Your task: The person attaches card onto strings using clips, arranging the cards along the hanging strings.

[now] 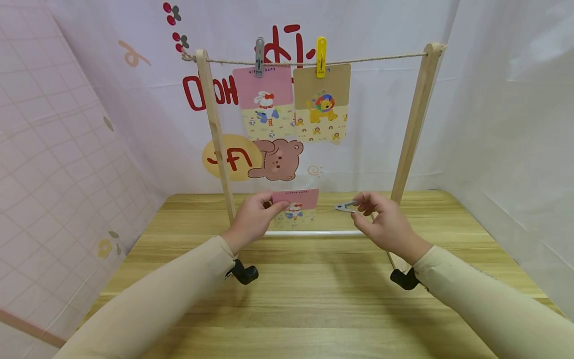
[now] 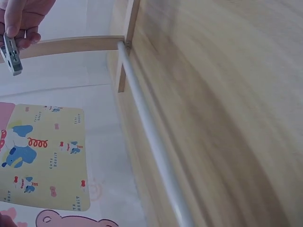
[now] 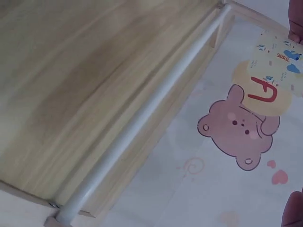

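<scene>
My left hand (image 1: pixel 269 205) pinches the left edge of a pink and yellow cartoon card (image 1: pixel 297 207), held upright over the table in front of the rack. The card (image 2: pixel 45 156) also fills the lower left of the left wrist view, and its corner (image 3: pixel 279 52) shows in the right wrist view. To its right, my right hand (image 1: pixel 358 205) pinches a grey clothespin (image 1: pixel 344 206), a short gap from the card's edge. The left wrist view shows that clothespin (image 2: pixel 12 54) hanging from the right hand's fingers (image 2: pixel 21 21).
A wooden rack with two posts (image 1: pixel 217 134) carries a rope (image 1: pixel 381 58) and a white bottom rod (image 1: pixel 314 233). On the rope hang a pink card (image 1: pixel 264 99) under a grey clip (image 1: pixel 259 56) and a brown card (image 1: pixel 321 99) under a yellow clip (image 1: pixel 321 56). White curtains close in the wooden table (image 1: pixel 314 299).
</scene>
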The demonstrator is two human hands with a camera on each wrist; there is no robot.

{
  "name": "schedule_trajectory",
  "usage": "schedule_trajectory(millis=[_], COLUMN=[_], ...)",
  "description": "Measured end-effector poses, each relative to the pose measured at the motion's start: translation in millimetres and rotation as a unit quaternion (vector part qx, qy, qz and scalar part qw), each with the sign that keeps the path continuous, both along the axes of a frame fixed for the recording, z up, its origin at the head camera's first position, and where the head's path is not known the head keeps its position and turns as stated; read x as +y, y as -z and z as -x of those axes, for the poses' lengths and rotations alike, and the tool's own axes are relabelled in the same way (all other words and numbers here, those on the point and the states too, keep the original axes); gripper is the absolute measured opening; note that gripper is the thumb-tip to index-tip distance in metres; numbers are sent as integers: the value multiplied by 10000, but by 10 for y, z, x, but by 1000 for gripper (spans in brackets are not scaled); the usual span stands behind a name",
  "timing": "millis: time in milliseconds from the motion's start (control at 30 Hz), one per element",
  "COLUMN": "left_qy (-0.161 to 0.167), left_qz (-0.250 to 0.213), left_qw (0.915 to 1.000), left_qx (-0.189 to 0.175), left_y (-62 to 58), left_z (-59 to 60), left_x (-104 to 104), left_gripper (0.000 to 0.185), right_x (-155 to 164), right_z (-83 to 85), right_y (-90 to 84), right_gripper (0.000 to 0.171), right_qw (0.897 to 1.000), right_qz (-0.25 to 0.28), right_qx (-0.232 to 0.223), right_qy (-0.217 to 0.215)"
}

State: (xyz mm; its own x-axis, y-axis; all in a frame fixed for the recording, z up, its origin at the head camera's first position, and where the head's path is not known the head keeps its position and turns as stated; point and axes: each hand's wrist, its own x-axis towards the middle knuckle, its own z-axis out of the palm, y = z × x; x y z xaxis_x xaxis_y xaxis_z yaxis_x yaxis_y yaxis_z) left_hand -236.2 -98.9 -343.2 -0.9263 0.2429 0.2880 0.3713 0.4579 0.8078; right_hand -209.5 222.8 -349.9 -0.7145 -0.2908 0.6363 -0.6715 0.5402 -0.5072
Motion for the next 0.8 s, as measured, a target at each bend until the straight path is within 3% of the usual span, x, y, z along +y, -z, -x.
schedule_trajectory(millis=[333, 800], left_qy=[51, 235], left_qz=[187, 139], left_qw=[9985, 9922], left_qx=[520, 1217], left_y=[-150, -436], left_z=[102, 264], left_x=[125, 363], left_gripper=[28, 40], right_x=[46, 112], right_z=[-6, -14], right_y=[-162, -417], right_gripper=[23, 24], right_qw=[9989, 9971], right_qz=[346, 365], right_qx=[313, 581], right_qy=[-8, 330])
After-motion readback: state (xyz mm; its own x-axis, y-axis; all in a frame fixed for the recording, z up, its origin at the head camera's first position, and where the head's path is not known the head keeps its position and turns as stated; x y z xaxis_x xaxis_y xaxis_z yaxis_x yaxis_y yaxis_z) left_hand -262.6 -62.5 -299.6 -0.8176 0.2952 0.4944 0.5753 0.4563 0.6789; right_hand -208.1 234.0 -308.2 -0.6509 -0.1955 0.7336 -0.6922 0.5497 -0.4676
